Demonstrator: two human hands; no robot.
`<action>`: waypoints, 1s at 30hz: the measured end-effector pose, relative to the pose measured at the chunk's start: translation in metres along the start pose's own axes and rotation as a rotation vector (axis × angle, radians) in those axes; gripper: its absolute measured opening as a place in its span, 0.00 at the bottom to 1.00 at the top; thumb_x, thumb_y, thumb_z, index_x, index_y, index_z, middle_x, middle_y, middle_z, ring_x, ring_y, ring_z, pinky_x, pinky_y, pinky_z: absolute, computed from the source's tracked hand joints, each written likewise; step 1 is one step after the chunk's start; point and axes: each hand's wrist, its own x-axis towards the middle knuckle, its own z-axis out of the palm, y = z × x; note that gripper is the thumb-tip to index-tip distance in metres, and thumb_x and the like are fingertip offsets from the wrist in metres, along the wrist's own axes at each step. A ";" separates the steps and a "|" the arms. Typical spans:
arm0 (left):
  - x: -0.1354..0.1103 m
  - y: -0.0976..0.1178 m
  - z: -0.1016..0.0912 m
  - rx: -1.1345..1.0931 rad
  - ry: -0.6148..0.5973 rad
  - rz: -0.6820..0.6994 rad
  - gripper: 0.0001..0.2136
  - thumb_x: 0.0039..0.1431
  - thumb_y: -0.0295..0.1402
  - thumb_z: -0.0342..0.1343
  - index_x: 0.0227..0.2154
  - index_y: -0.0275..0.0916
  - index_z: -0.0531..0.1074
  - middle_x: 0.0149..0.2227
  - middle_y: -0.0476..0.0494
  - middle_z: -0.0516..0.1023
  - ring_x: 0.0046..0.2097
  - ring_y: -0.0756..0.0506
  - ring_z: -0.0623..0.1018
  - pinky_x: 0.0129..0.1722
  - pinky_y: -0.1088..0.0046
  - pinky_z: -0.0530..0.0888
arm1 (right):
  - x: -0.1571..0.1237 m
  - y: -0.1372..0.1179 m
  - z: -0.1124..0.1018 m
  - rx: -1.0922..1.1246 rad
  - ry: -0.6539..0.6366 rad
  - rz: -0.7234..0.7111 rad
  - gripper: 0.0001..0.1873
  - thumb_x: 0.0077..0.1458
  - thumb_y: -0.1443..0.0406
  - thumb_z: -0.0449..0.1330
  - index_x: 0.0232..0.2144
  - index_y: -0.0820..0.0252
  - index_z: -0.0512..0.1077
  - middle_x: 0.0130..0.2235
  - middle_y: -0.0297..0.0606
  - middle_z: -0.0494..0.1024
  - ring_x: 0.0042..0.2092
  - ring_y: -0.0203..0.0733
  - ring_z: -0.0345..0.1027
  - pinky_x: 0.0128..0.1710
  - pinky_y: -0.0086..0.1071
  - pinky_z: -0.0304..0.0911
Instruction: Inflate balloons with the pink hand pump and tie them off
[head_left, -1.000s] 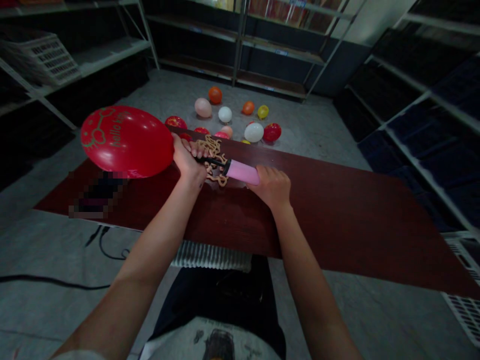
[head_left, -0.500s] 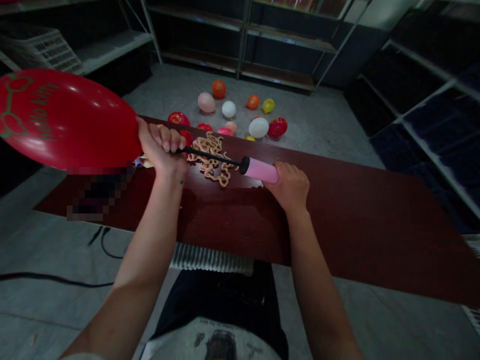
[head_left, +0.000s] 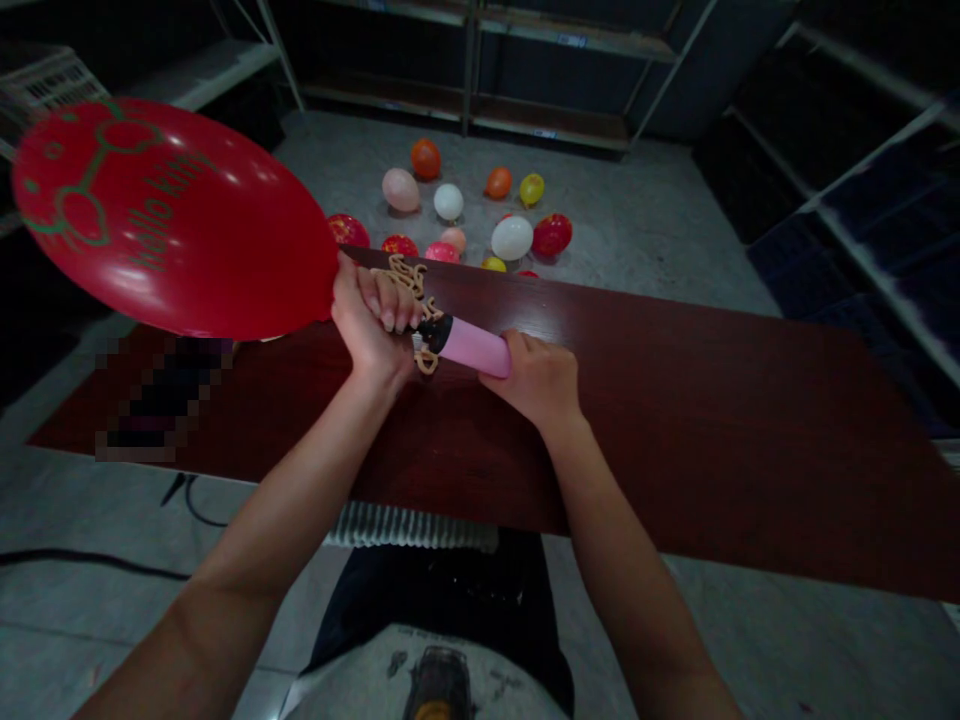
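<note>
My left hand [head_left: 369,318] is closed around the neck of a large red balloon [head_left: 169,215] with green "hello kitty" print, where it meets the nozzle of a pink hand pump [head_left: 469,345]. The balloon swells out to the left above the table. My right hand [head_left: 536,378] grips the pump's pink barrel from the right, pushed in close to the left hand. Under the hands lies a tangle of tan rubber bands or uninflated balloons [head_left: 411,275] on the dark red table [head_left: 675,400].
Several inflated balloons [head_left: 512,238], red, white, orange, yellow and pink, lie on the grey floor beyond the table. Metal shelving lines the back and both sides. A blurred dark object [head_left: 154,400] sits at the table's left end. A black cable [head_left: 90,565] runs across the floor.
My right hand has pushed the pump barrel leftward, so the black rod is no longer showing. The balloon has shifted right and looks bigger than one second ago.
</note>
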 end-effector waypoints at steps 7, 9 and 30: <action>0.012 -0.007 -0.009 -0.024 -0.026 0.023 0.27 0.76 0.35 0.40 0.16 0.40 0.47 0.13 0.55 0.47 0.13 0.53 0.51 0.16 0.73 0.51 | 0.002 -0.007 0.015 0.044 0.113 -0.009 0.17 0.57 0.51 0.60 0.39 0.58 0.74 0.35 0.41 0.82 0.35 0.44 0.74 0.32 0.35 0.50; 0.016 0.003 -0.010 -0.029 0.028 0.029 0.27 0.76 0.36 0.41 0.17 0.40 0.46 0.13 0.56 0.46 0.13 0.54 0.50 0.16 0.75 0.51 | 0.002 -0.011 0.017 0.052 0.144 -0.017 0.19 0.59 0.49 0.59 0.38 0.58 0.74 0.34 0.40 0.81 0.34 0.44 0.74 0.32 0.35 0.50; 0.055 0.062 0.030 -0.062 -0.116 0.164 0.25 0.76 0.40 0.44 0.20 0.41 0.47 0.15 0.56 0.44 0.16 0.53 0.47 0.20 0.70 0.47 | -0.001 0.027 0.022 0.047 0.218 0.141 0.18 0.56 0.50 0.61 0.40 0.57 0.74 0.36 0.42 0.82 0.37 0.47 0.75 0.33 0.34 0.54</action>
